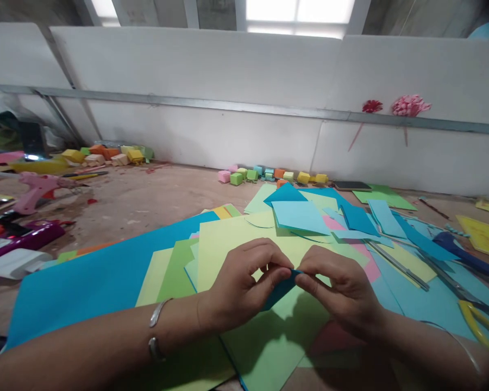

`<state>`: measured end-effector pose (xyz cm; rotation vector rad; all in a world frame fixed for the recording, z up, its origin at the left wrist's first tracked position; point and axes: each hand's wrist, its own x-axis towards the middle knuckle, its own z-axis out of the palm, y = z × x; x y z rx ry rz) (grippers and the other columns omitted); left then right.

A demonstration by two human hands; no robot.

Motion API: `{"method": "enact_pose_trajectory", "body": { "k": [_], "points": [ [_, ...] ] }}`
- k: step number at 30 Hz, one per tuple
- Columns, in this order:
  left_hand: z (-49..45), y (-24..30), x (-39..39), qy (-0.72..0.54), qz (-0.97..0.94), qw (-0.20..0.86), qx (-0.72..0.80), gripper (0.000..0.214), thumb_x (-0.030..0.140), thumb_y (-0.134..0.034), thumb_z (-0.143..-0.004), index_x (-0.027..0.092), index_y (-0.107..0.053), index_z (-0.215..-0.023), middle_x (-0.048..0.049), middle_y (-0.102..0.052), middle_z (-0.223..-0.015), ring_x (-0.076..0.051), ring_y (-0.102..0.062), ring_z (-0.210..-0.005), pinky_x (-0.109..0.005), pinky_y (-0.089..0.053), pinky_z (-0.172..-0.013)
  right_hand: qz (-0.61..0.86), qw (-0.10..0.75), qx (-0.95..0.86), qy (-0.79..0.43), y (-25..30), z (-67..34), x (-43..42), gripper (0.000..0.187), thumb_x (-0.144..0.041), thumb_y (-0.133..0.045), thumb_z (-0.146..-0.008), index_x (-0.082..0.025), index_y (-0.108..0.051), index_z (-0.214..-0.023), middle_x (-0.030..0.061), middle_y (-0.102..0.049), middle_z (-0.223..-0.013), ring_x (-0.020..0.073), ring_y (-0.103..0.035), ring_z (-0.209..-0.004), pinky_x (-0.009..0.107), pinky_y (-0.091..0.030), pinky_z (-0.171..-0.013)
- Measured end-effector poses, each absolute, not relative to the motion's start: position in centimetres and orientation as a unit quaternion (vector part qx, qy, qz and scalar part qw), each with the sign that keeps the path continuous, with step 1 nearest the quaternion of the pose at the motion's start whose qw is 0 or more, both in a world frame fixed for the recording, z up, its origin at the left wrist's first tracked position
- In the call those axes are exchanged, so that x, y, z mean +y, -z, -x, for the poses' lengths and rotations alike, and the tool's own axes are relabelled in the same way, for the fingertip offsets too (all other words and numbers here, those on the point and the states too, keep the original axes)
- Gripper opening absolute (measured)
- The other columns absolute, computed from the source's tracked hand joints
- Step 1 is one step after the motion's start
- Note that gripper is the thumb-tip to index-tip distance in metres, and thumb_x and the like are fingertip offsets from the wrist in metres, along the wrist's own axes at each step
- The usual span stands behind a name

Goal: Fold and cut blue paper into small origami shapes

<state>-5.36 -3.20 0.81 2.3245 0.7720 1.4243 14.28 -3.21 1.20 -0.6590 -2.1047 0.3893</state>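
A small dark-blue piece of paper (280, 291) is held up between my two hands, above a spread of coloured sheets. My left hand (250, 279) pinches its upper edge between thumb and fingers. Close beside it, my right hand (338, 282) pinches the same edge from the other side, the fingertips almost meeting. Much of the piece is hidden behind my left fingers. Under the hands lie pale yellow-green sheets (228, 252), with a large blue sheet (85, 288) on the left.
Scissors with yellow handles (475, 320) and tweezers (399, 266) lie at right. A pink glue gun (38, 190) and white charger (16, 264) are at left. Several small paper cubes (250, 175) sit by the wall, near a dark phone (352, 186). Folded blue pieces (299, 216) lie beyond my hands.
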Motion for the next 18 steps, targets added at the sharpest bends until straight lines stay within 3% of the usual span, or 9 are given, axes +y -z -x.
{"method": "enact_pose_trajectory", "body": {
  "k": [3, 7, 10, 12, 15, 18],
  "points": [
    [5.6, -0.7, -2.9, -0.484, -0.817, 0.166, 0.264, 0.008, 0.017, -0.060, -0.089, 0.016, -0.064, -0.081, -0.0013, -0.063, -0.069, -0.011, -0.057, -0.063, -0.021, -0.045, -0.058, 0.284, 0.427, -0.847, -0.138, -1.2, -14.1, -3.3, 0.004, -0.017, -0.061, -0.085, -0.018, -0.064, -0.083, -0.0006, -0.060, -0.066, 0.0108, -0.053, -0.058, 0.023, -0.044, -0.052],
    [5.8, -0.8, -2.4, -0.507, -0.797, 0.140, 0.298, 0.009, 0.025, -0.061, -0.089, 0.018, -0.062, -0.093, -0.0029, -0.064, -0.082, -0.013, -0.057, -0.075, -0.024, -0.048, -0.065, 0.326, 0.470, -0.808, -0.139, -1.2, -14.1, -3.1, 0.009, -0.013, -0.059, -0.084, -0.020, -0.062, -0.079, -0.0035, -0.055, -0.060, 0.0092, -0.048, -0.051, 0.022, -0.040, -0.046],
    [6.1, -1.2, -2.0, -0.562, -0.716, 0.128, 0.393, 0.021, 0.036, -0.060, -0.088, 0.018, -0.056, -0.079, -0.0006, -0.057, -0.075, -0.013, -0.050, -0.068, -0.024, -0.044, -0.060, 0.318, 0.545, -0.773, -0.069, -1.1, -14.6, -2.5, 0.012, -0.010, -0.061, -0.083, -0.022, -0.063, -0.084, -0.0022, -0.057, -0.064, 0.0118, -0.052, -0.057, 0.026, -0.044, -0.052],
    [6.1, -1.4, -1.8, -0.533, -0.697, 0.223, 0.424, 0.039, 0.045, -0.051, -0.092, 0.017, -0.053, -0.066, 0.0004, -0.053, -0.065, -0.012, -0.046, -0.060, -0.023, -0.042, -0.055, 0.273, 0.561, -0.781, 0.017, -1.0, -14.9, -2.0, 0.019, -0.007, -0.062, -0.081, -0.023, -0.064, -0.090, 0.0003, -0.062, -0.071, 0.0147, -0.057, -0.065, 0.030, -0.046, -0.059],
    [5.7, -0.8, -1.8, -0.406, -0.674, 0.488, 0.377, 0.058, 0.059, -0.040, -0.094, 0.014, -0.064, -0.066, -0.0053, -0.064, -0.067, -0.013, -0.056, -0.063, -0.026, -0.048, -0.060, 0.185, 0.505, -0.827, 0.162, -1.0, -15.6, -1.6, 0.024, -0.008, -0.063, -0.080, -0.024, -0.065, -0.097, 0.0018, -0.067, -0.076, 0.0172, -0.060, -0.070, 0.034, -0.046, -0.063],
    [4.9, 0.5, -2.1, -0.367, -0.550, 0.690, 0.295, 0.049, 0.059, -0.062, -0.082, 0.011, -0.071, -0.089, -0.0108, -0.071, -0.088, -0.019, -0.066, -0.080, -0.033, -0.055, -0.076, 0.110, 0.420, -0.865, 0.251, -0.5, -15.9, -1.5, 0.019, -0.012, -0.058, -0.084, -0.023, -0.067, -0.097, 0.0019, -0.069, -0.076, 0.0175, -0.062, -0.070, 0.035, -0.043, -0.064]
  ]
}}
